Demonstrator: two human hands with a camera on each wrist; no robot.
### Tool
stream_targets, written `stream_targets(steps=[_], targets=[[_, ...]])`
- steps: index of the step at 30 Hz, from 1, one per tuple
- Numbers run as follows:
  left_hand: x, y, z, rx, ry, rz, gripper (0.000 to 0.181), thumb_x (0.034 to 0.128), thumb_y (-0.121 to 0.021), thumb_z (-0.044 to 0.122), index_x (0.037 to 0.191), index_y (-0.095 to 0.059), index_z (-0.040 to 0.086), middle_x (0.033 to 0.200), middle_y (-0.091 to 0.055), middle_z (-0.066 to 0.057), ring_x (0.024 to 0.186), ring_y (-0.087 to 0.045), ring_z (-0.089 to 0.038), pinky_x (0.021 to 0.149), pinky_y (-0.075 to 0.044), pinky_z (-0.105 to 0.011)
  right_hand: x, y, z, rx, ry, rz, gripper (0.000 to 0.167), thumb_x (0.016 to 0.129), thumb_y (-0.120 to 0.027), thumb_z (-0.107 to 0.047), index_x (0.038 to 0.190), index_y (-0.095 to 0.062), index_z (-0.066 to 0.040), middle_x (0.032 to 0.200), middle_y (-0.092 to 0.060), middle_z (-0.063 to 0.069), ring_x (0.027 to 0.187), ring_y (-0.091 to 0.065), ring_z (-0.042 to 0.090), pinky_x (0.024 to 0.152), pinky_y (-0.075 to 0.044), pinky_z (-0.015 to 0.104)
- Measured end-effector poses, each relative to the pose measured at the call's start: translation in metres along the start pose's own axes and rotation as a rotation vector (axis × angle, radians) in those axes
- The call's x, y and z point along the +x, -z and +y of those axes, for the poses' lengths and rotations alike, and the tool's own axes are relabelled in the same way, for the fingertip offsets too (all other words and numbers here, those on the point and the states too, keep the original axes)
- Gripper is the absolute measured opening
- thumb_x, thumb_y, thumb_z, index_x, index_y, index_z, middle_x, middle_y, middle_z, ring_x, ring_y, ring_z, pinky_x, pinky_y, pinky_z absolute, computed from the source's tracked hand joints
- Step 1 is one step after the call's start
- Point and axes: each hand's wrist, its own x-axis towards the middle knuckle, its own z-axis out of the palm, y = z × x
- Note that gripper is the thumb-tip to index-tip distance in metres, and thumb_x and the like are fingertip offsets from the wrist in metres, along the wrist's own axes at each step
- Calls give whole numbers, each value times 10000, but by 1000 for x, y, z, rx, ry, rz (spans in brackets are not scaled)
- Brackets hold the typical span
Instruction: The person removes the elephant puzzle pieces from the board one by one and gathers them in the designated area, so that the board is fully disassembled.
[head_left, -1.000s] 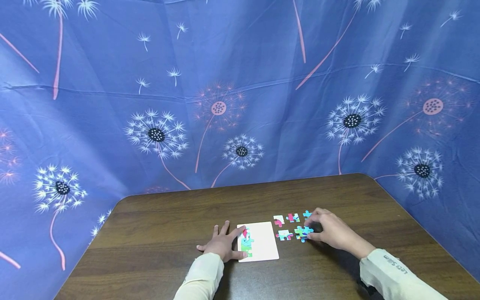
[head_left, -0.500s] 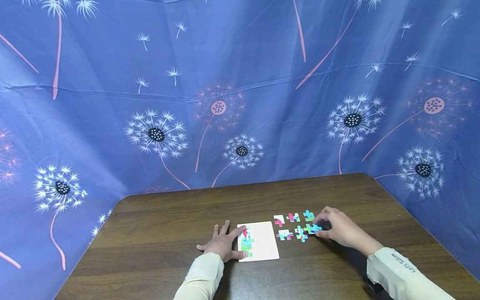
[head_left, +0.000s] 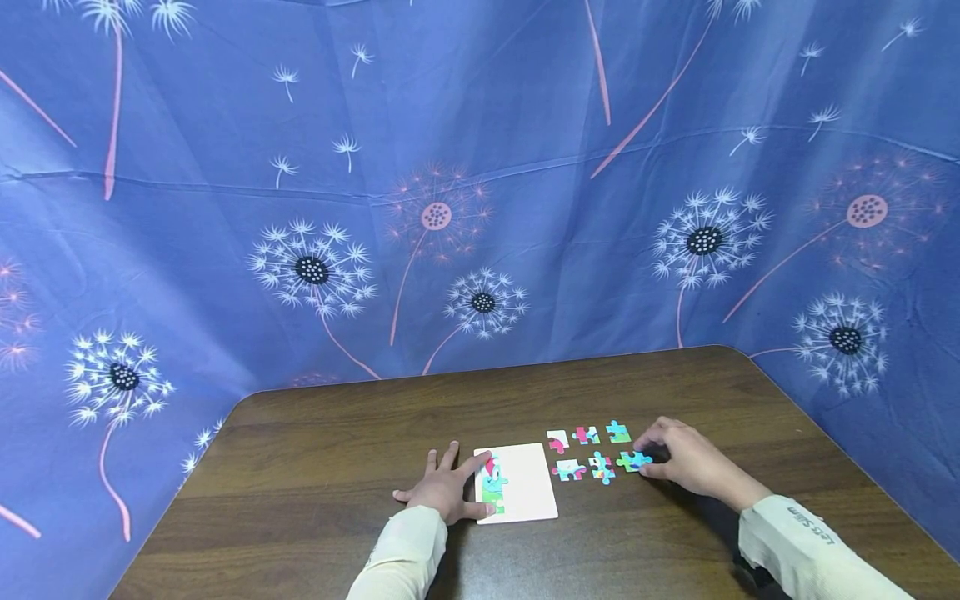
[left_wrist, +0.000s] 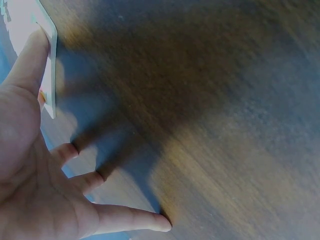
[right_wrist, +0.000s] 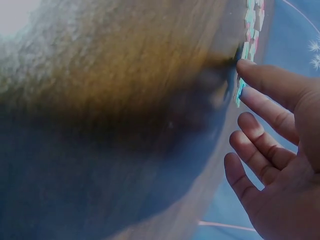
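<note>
The left hand (head_left: 442,492) lies spread, its thumb and index fingertip on the left part of a white square board (head_left: 531,483); joined pieces with a red and blue figure (head_left: 492,479) fill the board's left side. In the left wrist view the thumb of the left hand (left_wrist: 45,175) touches the board's edge (left_wrist: 52,75). The right hand (head_left: 693,458) has thumb and index finger at the right side of a green and blue puzzle piece (head_left: 634,462), which lies at the right end of the lower row. The right wrist view shows the right hand (right_wrist: 280,135) with its other fingers loosely bent.
Beside the board on the brown table (head_left: 322,475) lie a white and pink piece (head_left: 557,441), a red piece (head_left: 586,435), a blue and green piece (head_left: 618,432), a white and blue piece (head_left: 569,470) and a multicoloured piece (head_left: 602,468). A blue patterned cloth (head_left: 525,208) hangs behind.
The right hand has slid the green and blue piece to the right, off the multicoloured piece it overlapped before. The left hand and the board have not moved.
</note>
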Motion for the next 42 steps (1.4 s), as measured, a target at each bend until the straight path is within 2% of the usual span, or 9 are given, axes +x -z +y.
stream_targets(steps=[10, 15, 33, 42], targets=[[0, 1, 0, -9, 3, 0, 759, 866, -793, 462, 1526, -428, 373, 1644, -286, -88, 1521, -193, -423, 880, -254, -911, -1, -2, 3, 7, 12, -4, 243, 766, -889, -148, 966, -754, -118, 946, -612, -37, 892, -616, 214, 788, -525, 464], [0, 1, 1, -4, 4, -1, 764, 861, -793, 468, 1526, -428, 377, 1645, -286, -91, 1520, -194, -425, 872, -263, -910, -1, -3, 2, 13, -7, -13, 241, 768, -889, -144, 967, -756, -117, 946, -612, -38, 894, -615, 209, 808, -525, 473], [2, 4, 0, -57, -4, -20, 775, 846, -823, 428, 1519, -447, 342, 1650, -265, -112, 1521, -169, -445, 862, -239, -923, -1, -4, 4, 15, -13, -3, 260, 766, -891, -153, 985, -762, -99, 970, -636, 5, 929, -629, 282, 828, -517, 522], [7, 2, -2, -58, -4, -29, 777, 849, -819, 442, 1520, -440, 341, 1654, -250, -108, 1523, -162, -441, 865, -234, -923, -1, -4, 3, 27, -30, -6, 265, 768, -891, -146, 995, -763, -101, 961, -624, 3, 904, -614, 243, 797, -520, 469]])
